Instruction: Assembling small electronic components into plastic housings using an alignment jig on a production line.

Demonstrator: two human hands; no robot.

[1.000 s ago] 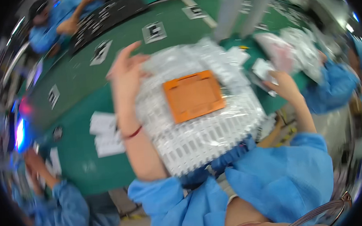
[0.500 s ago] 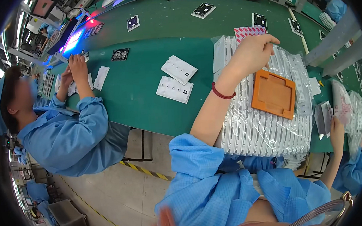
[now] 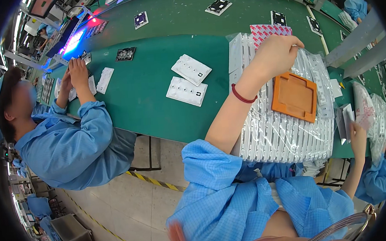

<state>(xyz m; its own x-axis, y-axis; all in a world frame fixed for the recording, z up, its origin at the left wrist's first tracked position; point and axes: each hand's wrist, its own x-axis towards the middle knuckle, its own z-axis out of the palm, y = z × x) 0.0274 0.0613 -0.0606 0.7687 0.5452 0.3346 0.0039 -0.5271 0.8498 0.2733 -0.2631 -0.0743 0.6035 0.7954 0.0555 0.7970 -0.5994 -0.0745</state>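
Note:
My left hand, with a dark red band at the wrist, is over the far part of a plastic-wrapped stack of slotted white trays. Its thumb and index finger are bent together; anything between them is hidden. A pink-and-white patterned sheet shows just beyond the knuckles. Below the hand, an orange frame-shaped fixture with a shallow recess lies on the wrap. At the far right, my right hand is closed beside a pale pink-printed film and a folded white card; its grip is too small to make out.
Two white flat panels overlap on the green table. Left of them lies a dark circuit board. A co-worker in blue handles parts at the left. Grey posts rise at the right. Boards on white panels sit farther back.
My left hand has shifted slightly right, and its extended index finger has curled in. More of the pink patterned sheet shows beyond it. My right hand stays nearly in place.

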